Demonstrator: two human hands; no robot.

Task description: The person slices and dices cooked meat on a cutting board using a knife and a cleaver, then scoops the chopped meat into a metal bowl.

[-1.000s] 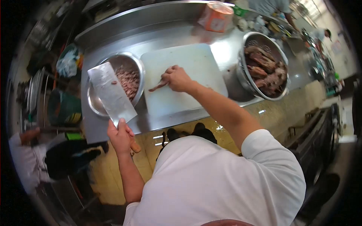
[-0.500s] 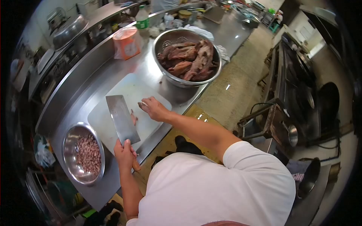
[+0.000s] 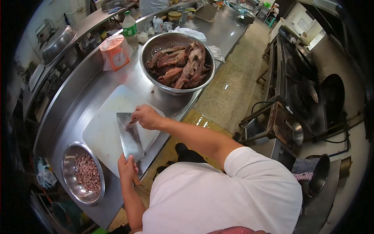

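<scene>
My left hand (image 3: 127, 167) is wrapped round the handle of a cleaver (image 3: 131, 142), its broad blade lying over the near side of the white cutting board (image 3: 102, 130). My right hand (image 3: 145, 117) is closed at the far end of the blade, with a small brown scrap of meat (image 3: 133, 121) between its fingers. Small cut meat pieces (image 3: 87, 173) fill part of a steel bowl (image 3: 68, 163) left of the board. Beyond the board, large dark chunks of cooked meat (image 3: 181, 64) lie in a steel colander (image 3: 146, 46).
A bagged orange package (image 3: 117, 56) and a green-labelled bottle (image 3: 129, 27) stand at the back of the steel counter (image 3: 66, 124). White cloths (image 3: 191, 34) lie past the colander. Stoves with pans (image 3: 306, 93) line the right side. Another person's torso (image 3: 154, 6) shows at the top.
The camera view has swung toward the right. The cleaver has gone from over the small bowl to over the board, and my right hand has come in against its blade.
</scene>
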